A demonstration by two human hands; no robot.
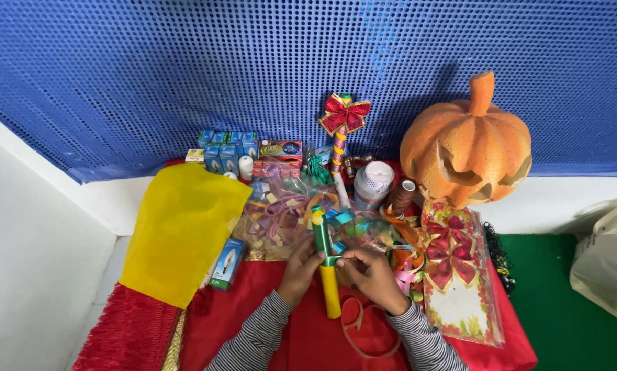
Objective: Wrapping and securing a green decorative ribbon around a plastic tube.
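Centre frame, low: a yellow stick point(328, 264), half wrapped in green ribbon, lies upright on the red cloth point(308, 340). Left hand point(301, 264) grips it; right hand point(370, 269) pinches the ribbon beside it.

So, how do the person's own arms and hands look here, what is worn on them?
Both arms wear long, close-fitting sleeves with thin horizontal stripes, dark grey and light grey. The left sleeve and the right sleeve end at the wrists. The left hand and the right hand are bare: no gloves, and I can see no rings, watch or bracelet.
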